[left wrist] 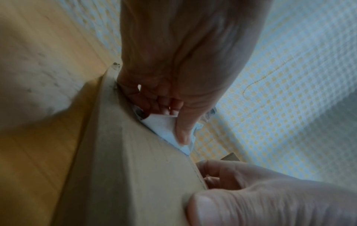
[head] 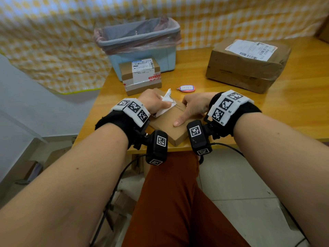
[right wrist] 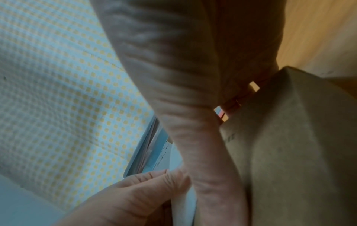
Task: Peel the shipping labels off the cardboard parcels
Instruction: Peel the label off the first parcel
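At the near edge of a yellow wooden table (head: 231,104), a flat cardboard parcel (head: 170,122) is lying under both hands, one corner reaching just past the table edge. The left hand (head: 153,102) is pinching a crumpled white shipping label (head: 164,102) between thumb and curled fingers; the label is standing up off the parcel's top face, its lower edge still meeting the cardboard. Just right of that pinch, the right hand (head: 194,106) is pressing down on the parcel, thumb stretched flat across the top and fingers curled over the far edge, so it is clamping the parcel in place.

Just beyond the pinch, a small cardboard box (head: 141,75) is sitting with a white label (head: 143,70) on it and tape around it. Behind that box, a pale blue bin (head: 140,43) lined with a pinkish plastic bag is standing against the back of the table. Beyond the right hand, a small pink-and-blue tag (head: 187,88) is lying on the wood. Farther off to the right, well apart from the hands, a larger brown parcel (head: 247,66) is resting with a barcode label (head: 251,49) on top.

A yellow-and-white checked cloth (head: 53,41) is hanging behind the table and draping down on the left. Below the table edge, the person's rust-coloured trousers (head: 174,202) and a pale tiled floor (head: 240,193) are showing.
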